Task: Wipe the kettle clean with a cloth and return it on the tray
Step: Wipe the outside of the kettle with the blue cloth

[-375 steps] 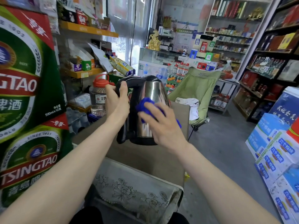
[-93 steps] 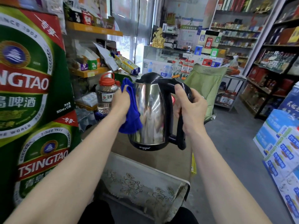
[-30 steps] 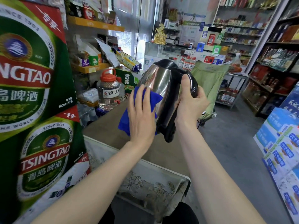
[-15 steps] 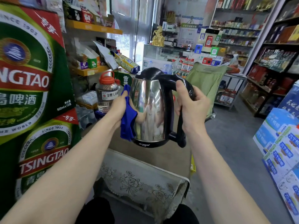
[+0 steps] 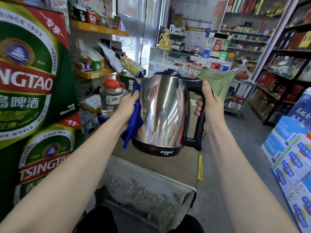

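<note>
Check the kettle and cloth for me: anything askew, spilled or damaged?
Nothing stands out. The kettle hangs roughly upright in the air, lid shut, the right hand gripping its black handle, the left hand holding the blue cloth against its side. No dents or drips show on the steel.

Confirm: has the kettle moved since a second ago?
Yes. Tilted then, the kettle now hangs upright from the right hand, parallel to the red-capped jar on its left; the left hand grips the cloth against it.

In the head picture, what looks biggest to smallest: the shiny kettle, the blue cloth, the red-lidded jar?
1. The kettle.
2-3. The jar and blue cloth look about alike: cloth bunched, jar farther back, so unranked.
</note>
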A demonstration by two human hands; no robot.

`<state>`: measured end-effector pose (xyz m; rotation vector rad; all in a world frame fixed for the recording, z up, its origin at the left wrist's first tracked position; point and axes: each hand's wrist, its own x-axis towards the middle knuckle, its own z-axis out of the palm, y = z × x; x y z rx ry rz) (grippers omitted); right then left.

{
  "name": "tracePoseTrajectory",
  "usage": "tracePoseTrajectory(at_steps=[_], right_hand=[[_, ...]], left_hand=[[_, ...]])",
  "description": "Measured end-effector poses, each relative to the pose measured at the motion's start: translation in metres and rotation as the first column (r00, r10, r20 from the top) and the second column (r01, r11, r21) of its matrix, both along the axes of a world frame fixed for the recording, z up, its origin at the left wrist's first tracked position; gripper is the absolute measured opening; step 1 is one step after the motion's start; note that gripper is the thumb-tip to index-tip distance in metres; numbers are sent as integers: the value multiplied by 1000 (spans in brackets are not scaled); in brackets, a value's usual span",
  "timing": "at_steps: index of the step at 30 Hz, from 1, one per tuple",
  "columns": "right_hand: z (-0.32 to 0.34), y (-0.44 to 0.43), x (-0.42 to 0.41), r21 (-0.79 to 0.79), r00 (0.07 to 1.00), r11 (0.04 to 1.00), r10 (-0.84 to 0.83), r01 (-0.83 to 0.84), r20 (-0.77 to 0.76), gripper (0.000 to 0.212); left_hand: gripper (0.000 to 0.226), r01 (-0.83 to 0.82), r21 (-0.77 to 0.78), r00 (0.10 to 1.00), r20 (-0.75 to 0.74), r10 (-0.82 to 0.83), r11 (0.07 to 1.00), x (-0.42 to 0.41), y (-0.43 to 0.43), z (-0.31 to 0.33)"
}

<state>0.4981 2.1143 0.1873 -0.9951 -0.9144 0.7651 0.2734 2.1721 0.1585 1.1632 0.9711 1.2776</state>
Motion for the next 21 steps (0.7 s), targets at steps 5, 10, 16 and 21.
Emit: tracePoseTrajectory(at_steps=[5,10,16,21], right_hand=[[2,10,12,-157,986,980,-107,126,125,46],[4,10,8,-36,955,965,-252,261,156,51],[1,10,3,4,971,974,-227,227,75,47],[-7,0,2,-46,993,992,-115,114,-7,46]], left_hand=[[31,-162,275,935,-265,237,948,16,-7,9],[24,-196,555,853,-310,419,808,28,-30,6],[53,-21,781,679,-447,582,624,49,-50,-7],[43,49,721,741,-490,459,691,40,-32,21]])
